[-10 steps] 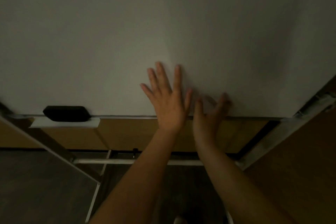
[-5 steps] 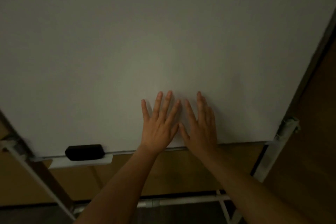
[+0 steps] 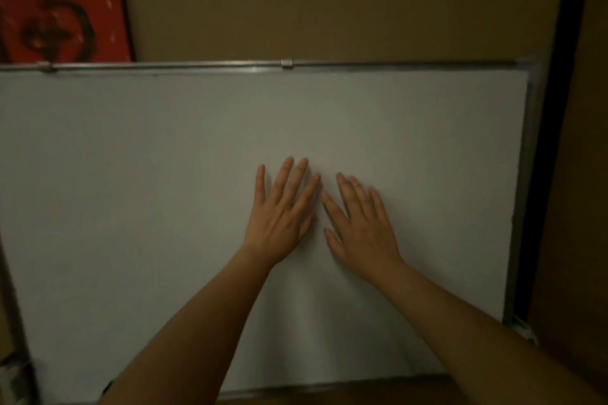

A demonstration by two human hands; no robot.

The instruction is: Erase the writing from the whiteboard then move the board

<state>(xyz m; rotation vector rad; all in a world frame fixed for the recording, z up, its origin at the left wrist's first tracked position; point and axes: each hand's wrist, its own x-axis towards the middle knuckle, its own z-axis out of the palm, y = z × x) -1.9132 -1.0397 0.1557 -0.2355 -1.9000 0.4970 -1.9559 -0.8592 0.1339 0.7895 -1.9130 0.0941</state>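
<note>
Two Hands Flat on Whiteboard

Head view: the left hand (image 3: 279, 217) and right hand (image 3: 363, 230) are pressed side by side, fingers straight, gripping nothing, against the blank whiteboard (image 3: 131, 207), which is stood before a brown wall (image 3: 329, 0).

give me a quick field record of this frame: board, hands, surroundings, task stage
board: whiteboard in a metal frame, no writing visible on its surface
left hand: left hand flat on the board, fingers straight and spread
right hand: right hand flat on the board beside the left, fingers straight
hand spacing: close together, right of the board's middle
clip: small metal clip on the top edge
behind: brown wall; red picture at upper left
eraser: not in view
task stage: erasing looks done; hands appear set to push the board
</note>
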